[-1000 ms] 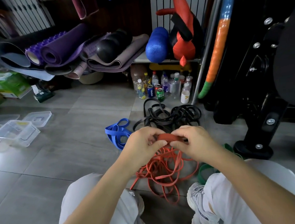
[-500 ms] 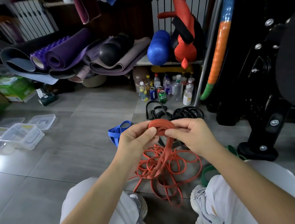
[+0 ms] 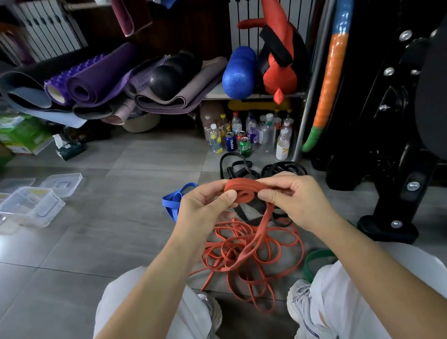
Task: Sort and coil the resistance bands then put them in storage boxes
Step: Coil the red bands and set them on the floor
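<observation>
L hand (image 3: pixel 204 211) & R hand (image 3: pixel 298 200) are close together, each pinching one side of a red band (image 3: pixel 243 190), part-rolled into a flat coil btw thumbs & fingers. Its loose tail drops from under R hand to the red tangle (image 3: pixel 251 253) on the floor, below both hands. Just left of L hand, partly behind it: blue band (image 3: pixel 175 200). Beyond both hands: black bands (image 3: pixel 237 168). Below R wrist, by the knee: green band (image 3: pixel 314 261). Well off to L hand's left: clear storage boxes (image 3: pixel 31 206), w/ a lid (image 3: pixel 61 185) beside.
</observation>
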Demonstrator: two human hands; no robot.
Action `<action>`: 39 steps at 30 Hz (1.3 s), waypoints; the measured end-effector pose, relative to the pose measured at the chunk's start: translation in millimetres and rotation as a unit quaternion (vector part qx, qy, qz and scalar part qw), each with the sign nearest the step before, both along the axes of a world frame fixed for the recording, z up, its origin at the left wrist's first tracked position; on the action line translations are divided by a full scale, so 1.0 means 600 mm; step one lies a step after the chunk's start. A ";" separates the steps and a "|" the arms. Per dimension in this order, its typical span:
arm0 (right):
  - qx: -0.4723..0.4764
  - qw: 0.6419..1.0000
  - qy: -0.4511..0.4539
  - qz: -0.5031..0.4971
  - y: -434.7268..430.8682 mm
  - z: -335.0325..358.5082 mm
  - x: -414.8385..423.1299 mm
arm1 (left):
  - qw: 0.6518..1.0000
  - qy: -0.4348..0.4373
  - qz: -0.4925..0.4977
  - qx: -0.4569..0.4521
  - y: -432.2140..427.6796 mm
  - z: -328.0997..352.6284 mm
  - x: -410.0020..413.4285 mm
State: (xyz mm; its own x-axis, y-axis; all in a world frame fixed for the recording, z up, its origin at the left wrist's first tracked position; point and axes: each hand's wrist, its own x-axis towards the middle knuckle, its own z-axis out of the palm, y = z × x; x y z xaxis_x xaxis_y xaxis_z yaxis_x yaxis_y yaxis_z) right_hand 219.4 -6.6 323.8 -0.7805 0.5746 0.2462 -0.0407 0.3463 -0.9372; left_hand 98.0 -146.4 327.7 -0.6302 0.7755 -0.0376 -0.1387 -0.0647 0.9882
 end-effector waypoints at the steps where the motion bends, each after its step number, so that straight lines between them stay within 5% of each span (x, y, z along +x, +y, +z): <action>1: 0.005 1.000 -0.006 0.000 0.000 -0.001 0.000 | 1.000 0.007 -0.002 -0.005 0.000 0.000 -0.001; 8: 0.040 0.999 -0.017 -0.010 0.001 -0.003 -0.001 | 0.999 0.043 -0.002 -0.017 0.001 0.001 0.000; 18: -0.017 0.999 0.015 0.027 -0.011 -0.010 -0.007 | 0.993 -0.104 -0.046 0.043 0.006 -0.008 0.006; 21: 0.056 0.997 -0.061 0.002 -0.009 -0.019 -0.002 | 0.984 0.135 -0.008 -0.114 0.007 -0.016 -0.001; 23: 0.176 0.974 -0.141 -0.014 -0.008 -0.028 -0.002 | 0.919 0.348 0.014 -0.188 0.006 -0.024 0.001; 25: 0.241 0.952 -0.188 -0.003 -0.011 -0.034 -0.002 | 0.861 0.465 0.003 -0.205 0.005 -0.026 0.006; 33: 0.146 0.980 -0.137 0.006 -0.011 -0.033 -0.001 | 0.838 0.509 -0.012 -0.198 0.007 -0.028 0.004; 36: 0.052 0.993 -0.102 -0.009 -0.009 -0.025 -0.006 | 0.873 0.458 0.028 -0.165 0.010 -0.022 0.008; 39: 0.070 0.992 -0.102 -0.006 0.000 -0.022 -0.007 | 0.923 0.360 0.031 -0.136 0.010 -0.016 0.009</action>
